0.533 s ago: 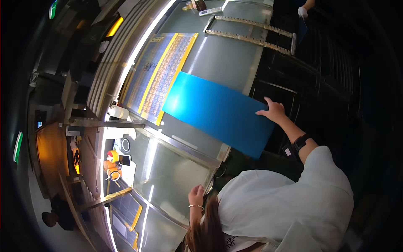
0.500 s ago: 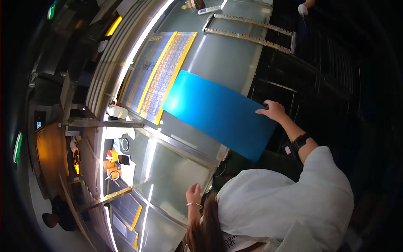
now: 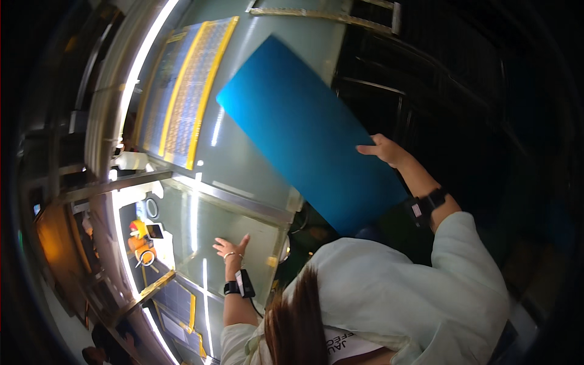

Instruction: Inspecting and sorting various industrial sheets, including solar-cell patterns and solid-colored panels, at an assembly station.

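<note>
A large blue rectangular sheet (image 3: 304, 140) slants over the grey glass-like tabletop and past its right edge. My right hand (image 3: 389, 151) grips its right edge, the thumb lying on top and the other fingers partly hidden under it. My left hand (image 3: 232, 247) is over the nearer pane of the worktable, fingers spread with nothing in them, apart from the sheet. Beyond the sheet's far left corner lies a patterned film (image 3: 190, 91) with yellow borders.
A notched metal frame (image 3: 316, 13) lies at the far end. A metal crossbar (image 3: 121, 182) divides the table on the left. Near it are a dark phone-like object (image 3: 156, 231), orange tape rolls (image 3: 141, 248) and a ring (image 3: 151, 208). Bright tube lights (image 3: 137, 79) run along the left.
The blue sheet has turned, its far end swinging away from me, while my right hand keeps hold. My left hand has reached forward and its fingers have spread. The view has shifted too.
</note>
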Demonstrator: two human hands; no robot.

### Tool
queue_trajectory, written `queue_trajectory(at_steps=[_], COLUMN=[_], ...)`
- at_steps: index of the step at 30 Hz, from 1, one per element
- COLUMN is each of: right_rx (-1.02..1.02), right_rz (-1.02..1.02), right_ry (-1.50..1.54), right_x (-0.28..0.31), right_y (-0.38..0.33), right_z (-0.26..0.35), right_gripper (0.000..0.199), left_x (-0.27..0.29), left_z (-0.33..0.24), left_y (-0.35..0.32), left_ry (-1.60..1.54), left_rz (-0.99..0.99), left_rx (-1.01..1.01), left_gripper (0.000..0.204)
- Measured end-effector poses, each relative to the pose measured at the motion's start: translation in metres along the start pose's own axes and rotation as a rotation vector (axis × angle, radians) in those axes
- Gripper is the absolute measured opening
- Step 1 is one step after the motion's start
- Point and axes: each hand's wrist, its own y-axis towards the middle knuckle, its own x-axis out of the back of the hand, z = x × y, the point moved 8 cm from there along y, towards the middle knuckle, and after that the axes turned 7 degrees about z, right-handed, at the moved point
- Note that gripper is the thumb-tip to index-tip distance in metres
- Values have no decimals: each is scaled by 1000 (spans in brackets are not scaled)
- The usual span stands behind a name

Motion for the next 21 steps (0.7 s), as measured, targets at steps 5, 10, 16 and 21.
queue_trajectory(at_steps=[5, 10, 16, 21], right_rx=[200, 299, 220, 186], right_rz=[-103, -551, -850, -919], right_ry=[180, 196, 12, -289], right_x=[53, 79, 91, 79], right_y=[-106, -188, -233, -177], right_z=[-3, -21, -80, -110], right_gripper=[20, 18, 22, 31], left_x=[8, 11, 13, 15], left_z=[-13, -8, -23, -20], left_y=[7, 7, -6, -6], left_ry=[106, 158, 191, 264], left_rz=[-31, -11, 36, 29], left_rx=[-30, -18, -8, 12], left_gripper=[130, 124, 123, 126])
